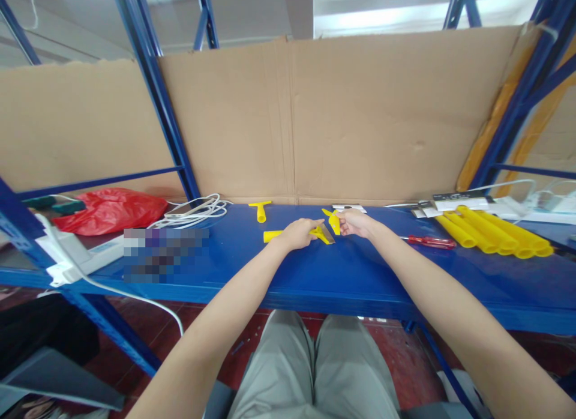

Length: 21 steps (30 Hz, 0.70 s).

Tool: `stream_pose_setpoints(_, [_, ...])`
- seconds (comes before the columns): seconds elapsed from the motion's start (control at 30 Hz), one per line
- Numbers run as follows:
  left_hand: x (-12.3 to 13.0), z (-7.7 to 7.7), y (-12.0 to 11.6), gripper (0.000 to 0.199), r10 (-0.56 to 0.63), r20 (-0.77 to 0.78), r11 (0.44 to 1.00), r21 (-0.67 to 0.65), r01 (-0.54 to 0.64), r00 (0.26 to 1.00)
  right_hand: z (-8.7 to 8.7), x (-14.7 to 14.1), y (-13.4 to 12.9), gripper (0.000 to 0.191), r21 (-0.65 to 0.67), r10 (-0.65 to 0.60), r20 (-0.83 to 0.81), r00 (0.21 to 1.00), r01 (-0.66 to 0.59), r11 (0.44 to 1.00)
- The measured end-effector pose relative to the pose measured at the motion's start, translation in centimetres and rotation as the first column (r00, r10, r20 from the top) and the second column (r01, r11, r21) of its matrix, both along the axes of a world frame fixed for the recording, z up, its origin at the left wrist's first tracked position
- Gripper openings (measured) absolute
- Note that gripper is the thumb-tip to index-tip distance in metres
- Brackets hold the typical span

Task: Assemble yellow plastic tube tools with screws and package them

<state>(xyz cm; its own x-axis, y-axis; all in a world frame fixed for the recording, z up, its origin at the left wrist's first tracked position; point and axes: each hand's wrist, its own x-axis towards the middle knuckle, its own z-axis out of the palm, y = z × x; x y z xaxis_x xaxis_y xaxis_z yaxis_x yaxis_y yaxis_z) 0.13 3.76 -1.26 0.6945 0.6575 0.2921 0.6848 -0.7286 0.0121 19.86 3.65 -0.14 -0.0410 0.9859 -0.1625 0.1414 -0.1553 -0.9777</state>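
In the head view, my left hand (300,235) is closed around a yellow scraper (272,236). Its tubular handle sticks out to the left, and a flat metal blade edge shows at its right end. Just right of it, my right hand (354,223) pinches a small yellow plastic piece (333,222) between thumb and fingers. The piece is close to the blade; whether they touch I cannot tell. A yellow T-shaped part (261,211) rests farther back on the left. Beyond my right wrist lies a screwdriver (432,242) with a clear red handle.
Several yellow tubes (495,233) lie side by side on the right of the blue shelf (360,287). To the left are a red plastic bag (112,210), a coiled white cable (198,212) and a white power strip (105,249). A cardboard panel (360,119) stands behind.
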Motion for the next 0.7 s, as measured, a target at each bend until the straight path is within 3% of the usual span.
stream_pose_setpoints(0.1, [0.1, 0.1, 0.0, 0.060, 0.004, 0.029, 1.000, -0.022, -0.003, 1.000, -0.1, -0.1, -0.1, 0.025, -0.108, 0.082, 0.009, 0.997, -0.081, 0.991])
stream_pose_setpoints(0.2, [0.2, 0.2, -0.2, 0.061, 0.019, 0.045, 0.999, -0.048, -0.017, 0.999, -0.1, -0.3, -0.4, 0.022, -0.109, 0.103, 0.038, 0.994, -0.098, 0.989])
stream_pose_setpoints(0.33, [0.3, 0.2, -0.3, 0.062, 0.028, 0.047, 0.998, -0.055, -0.026, 0.998, -0.1, -1.0, -0.9, 0.010, -0.001, 0.066, 0.125, 0.990, -0.066, 0.998])
stream_pose_setpoints(0.47, [0.3, 0.1, -0.1, 0.056, -0.025, 0.048, 0.999, -0.042, 0.027, 0.999, -0.5, -1.5, -1.0, 0.016, 0.139, 0.002, 0.199, 0.980, -0.030, 0.990])
stream_pose_setpoints(0.7, [0.4, 0.3, -0.3, 0.047, -0.026, 0.016, 0.999, -0.031, 0.026, 1.000, -1.0, -2.0, -0.7, 0.017, 0.187, -0.006, 0.242, 0.970, -0.041, 0.981])
